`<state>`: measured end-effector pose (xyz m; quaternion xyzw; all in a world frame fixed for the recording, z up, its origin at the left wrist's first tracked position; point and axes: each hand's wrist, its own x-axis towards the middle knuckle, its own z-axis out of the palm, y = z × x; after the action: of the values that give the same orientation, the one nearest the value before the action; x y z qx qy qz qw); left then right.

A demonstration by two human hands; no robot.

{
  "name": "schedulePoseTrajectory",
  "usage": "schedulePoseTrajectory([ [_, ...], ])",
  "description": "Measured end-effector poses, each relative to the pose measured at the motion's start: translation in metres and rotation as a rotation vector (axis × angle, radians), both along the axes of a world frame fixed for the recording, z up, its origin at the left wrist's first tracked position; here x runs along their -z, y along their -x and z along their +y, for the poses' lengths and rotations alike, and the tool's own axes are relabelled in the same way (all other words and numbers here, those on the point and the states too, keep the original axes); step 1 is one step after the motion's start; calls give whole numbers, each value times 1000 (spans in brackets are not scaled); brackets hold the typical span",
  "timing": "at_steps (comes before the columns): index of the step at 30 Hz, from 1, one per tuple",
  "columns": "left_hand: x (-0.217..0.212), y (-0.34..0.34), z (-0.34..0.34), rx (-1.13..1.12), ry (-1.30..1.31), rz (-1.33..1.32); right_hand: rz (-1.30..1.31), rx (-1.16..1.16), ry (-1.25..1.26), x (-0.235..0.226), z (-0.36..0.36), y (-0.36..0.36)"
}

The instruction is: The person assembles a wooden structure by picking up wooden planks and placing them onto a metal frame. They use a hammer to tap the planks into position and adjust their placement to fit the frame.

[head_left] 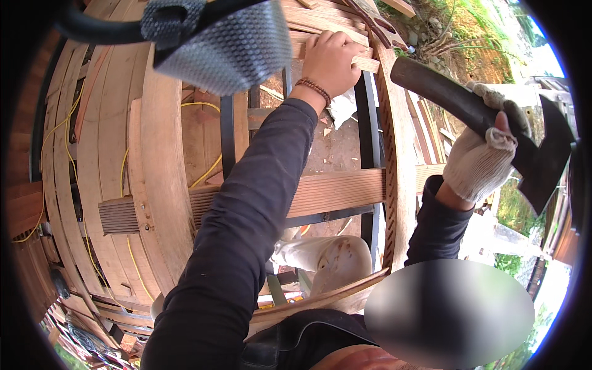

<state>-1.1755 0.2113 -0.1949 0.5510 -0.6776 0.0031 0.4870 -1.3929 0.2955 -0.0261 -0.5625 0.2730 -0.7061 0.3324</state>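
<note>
My left hand point(333, 65), bare with a beaded bracelet point(314, 88) at the wrist, reaches forward to the far middle. Its fingers curl over a pale wooden strip point(368, 64), whose cut end shows beside the hand. Most of the grip is hidden by the back of the hand. At the right, raised off the woodwork, my right hand point(484, 154) wears a knitted work glove. Its fingers are wrapped round a dark hatchet point(438, 92). The wide black blade points right, and the thick handle end points left.
A long notched timber point(398, 142) runs beside a dark metal frame point(368, 117). A ribbed board point(336, 192) crosses below my left arm. Yellow cord point(74, 111) trails over planks point(111, 92) at left. A blurred grey mesh strap point(228, 46) hangs close at top.
</note>
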Motion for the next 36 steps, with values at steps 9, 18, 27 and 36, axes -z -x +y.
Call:
schedulePoseTrajectory([
  [9, 2, -4, 6, -87, -3, -135, 337, 314, -138, 98, 10, -3],
  [18, 8, -4, 0, -117, -13, -128, 532, 285, -229, 106, -16, -9],
  [27, 12, -1, -2, -108, 39, -111, 653, 356, 29, 98, -15, -15],
  [36, 11, -5, -6, -96, 27, -110, 600, 338, -143, 101, -18, -25],
])
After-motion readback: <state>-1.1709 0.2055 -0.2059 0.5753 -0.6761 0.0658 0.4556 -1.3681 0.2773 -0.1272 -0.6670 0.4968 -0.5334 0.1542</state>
